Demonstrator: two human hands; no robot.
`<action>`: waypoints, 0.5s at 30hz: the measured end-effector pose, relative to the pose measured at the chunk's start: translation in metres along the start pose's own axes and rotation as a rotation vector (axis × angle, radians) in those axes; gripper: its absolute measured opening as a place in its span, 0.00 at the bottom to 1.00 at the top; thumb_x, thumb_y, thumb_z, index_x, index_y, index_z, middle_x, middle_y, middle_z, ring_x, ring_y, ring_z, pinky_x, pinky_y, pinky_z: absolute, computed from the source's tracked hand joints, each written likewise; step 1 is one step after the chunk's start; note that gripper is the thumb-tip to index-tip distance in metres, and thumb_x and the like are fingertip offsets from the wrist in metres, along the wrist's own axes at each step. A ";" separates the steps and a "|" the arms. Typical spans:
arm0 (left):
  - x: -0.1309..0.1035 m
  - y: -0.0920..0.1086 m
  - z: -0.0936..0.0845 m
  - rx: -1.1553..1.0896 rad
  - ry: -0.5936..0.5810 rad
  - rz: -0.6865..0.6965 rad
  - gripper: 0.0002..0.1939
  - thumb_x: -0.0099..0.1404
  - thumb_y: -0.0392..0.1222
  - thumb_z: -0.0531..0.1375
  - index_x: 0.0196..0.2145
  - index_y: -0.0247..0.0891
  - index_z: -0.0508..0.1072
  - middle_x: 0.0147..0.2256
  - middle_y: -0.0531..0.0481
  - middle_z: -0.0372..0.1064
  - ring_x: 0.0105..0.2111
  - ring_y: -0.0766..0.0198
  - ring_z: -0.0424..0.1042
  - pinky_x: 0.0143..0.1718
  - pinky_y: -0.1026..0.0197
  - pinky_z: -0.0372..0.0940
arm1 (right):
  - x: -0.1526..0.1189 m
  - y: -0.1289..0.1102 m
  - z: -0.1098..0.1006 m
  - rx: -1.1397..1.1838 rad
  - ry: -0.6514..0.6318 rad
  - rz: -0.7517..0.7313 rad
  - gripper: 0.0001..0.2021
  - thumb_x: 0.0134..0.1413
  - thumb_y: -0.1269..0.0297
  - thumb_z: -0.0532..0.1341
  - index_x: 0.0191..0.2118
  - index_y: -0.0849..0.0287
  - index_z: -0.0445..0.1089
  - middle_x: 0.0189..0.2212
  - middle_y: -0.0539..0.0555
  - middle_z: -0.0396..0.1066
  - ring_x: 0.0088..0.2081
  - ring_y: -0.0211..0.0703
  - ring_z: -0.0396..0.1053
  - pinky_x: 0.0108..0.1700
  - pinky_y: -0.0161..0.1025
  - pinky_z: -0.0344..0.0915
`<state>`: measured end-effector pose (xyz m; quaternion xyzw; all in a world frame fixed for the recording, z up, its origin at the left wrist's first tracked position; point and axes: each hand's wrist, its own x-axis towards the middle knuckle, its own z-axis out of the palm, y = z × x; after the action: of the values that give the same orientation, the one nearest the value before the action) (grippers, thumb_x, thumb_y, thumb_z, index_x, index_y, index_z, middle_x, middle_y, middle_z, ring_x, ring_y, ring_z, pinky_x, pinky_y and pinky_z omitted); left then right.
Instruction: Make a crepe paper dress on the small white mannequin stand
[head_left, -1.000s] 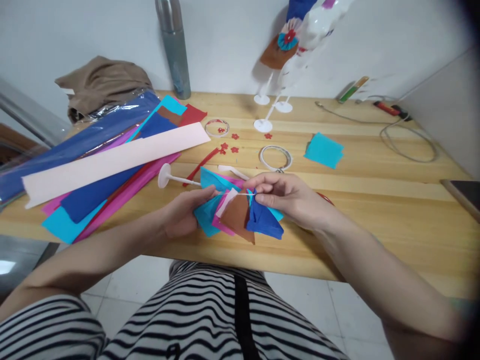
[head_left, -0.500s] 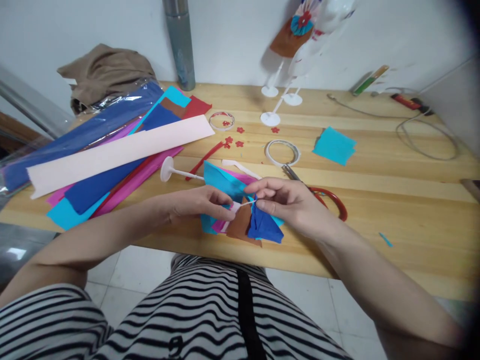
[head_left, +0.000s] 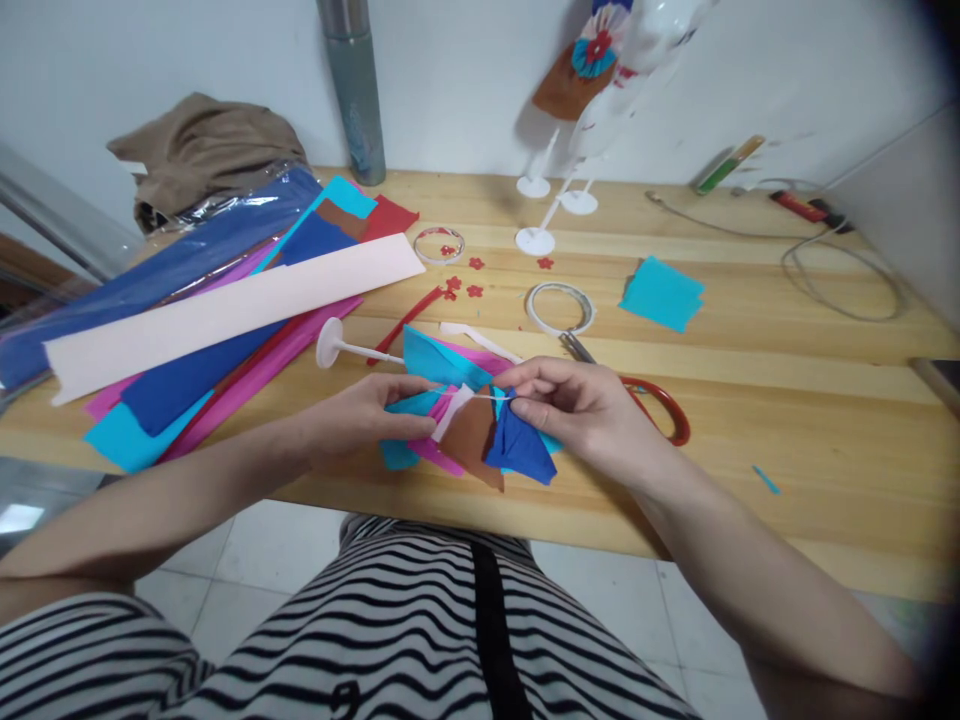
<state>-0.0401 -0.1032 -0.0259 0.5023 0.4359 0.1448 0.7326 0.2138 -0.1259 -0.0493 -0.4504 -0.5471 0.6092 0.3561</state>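
Observation:
My left hand (head_left: 367, 412) is closed on gathered pieces of crepe paper, light blue, magenta (head_left: 439, 455) and pale pink. My right hand (head_left: 574, 405) pinches at the dark blue crepe paper (head_left: 521, 450) and a thin white string (head_left: 487, 397). That string runs across the brown crepe paper (head_left: 472, 435) between my hands. Whether it is string or wire I cannot tell. Behind my fingers lie a larger light blue sheet (head_left: 431, 355) and a white stick with a round base (head_left: 330, 343). Scissors with red handles (head_left: 679, 425) rest partly hidden beside my right hand.
Crepe paper strips, a pale pink one (head_left: 240, 312) on top, are piled at the left. Tape rolls (head_left: 534, 310) and small red flowers (head_left: 475, 291) lie mid-table. Light blue squares (head_left: 660, 293) and a cable (head_left: 791, 275) are at the right; a bottle (head_left: 356, 110) stands behind.
My left hand has shifted left and opened its grip wider around the papers, so more light blue and magenta shows. My right hand keeps its pinch near the dark blue paper.

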 end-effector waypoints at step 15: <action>-0.002 -0.015 -0.007 0.056 -0.013 0.045 0.18 0.63 0.48 0.68 0.49 0.40 0.81 0.48 0.47 0.80 0.46 0.57 0.77 0.46 0.60 0.70 | 0.003 0.006 0.005 -0.032 -0.022 0.013 0.12 0.49 0.62 0.72 0.39 0.57 0.75 0.25 0.47 0.70 0.24 0.34 0.64 0.25 0.33 0.58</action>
<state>-0.0502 -0.1068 -0.0387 0.5333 0.4234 0.1458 0.7177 0.2081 -0.1257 -0.0562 -0.4528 -0.5579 0.6074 0.3388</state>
